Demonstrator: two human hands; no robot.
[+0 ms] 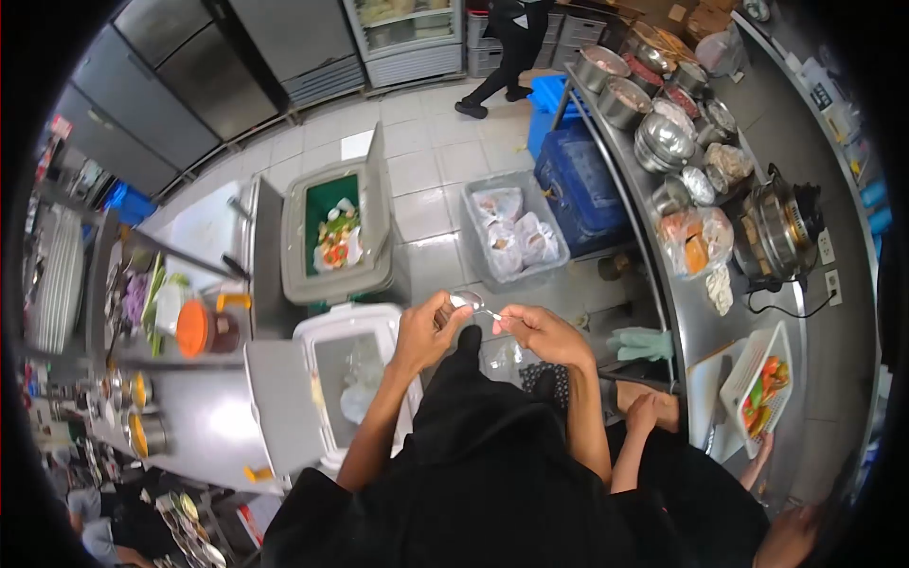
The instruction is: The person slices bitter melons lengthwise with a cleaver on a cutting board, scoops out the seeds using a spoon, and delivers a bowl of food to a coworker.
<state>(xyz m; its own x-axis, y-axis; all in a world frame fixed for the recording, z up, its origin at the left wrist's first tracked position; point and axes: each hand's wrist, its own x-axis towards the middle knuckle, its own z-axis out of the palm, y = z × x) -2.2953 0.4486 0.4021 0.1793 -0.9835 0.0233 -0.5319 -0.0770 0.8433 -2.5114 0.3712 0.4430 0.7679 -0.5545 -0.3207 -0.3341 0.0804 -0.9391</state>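
Observation:
A metal spoon (466,300) is held between both hands in front of my body, above the tiled floor. My left hand (428,333) is closed on its bowl end, with thumb and fingers pinching the rim. On the other side, my right hand (547,333) is closed in a pinch on the thin handle. Below and left of my left hand stands a white bin (402,327) with its lid swung open; a clear plastic bag (360,390) lies inside.
A grey bin (295,237) with food scraps stands ahead left. Ahead is a plastic crate (469,241) of bagged items, beside a blue container (582,180). A co-worker's hand (646,413) is close on my right, near a white basket (748,364) of peppers. Another person walks at the back.

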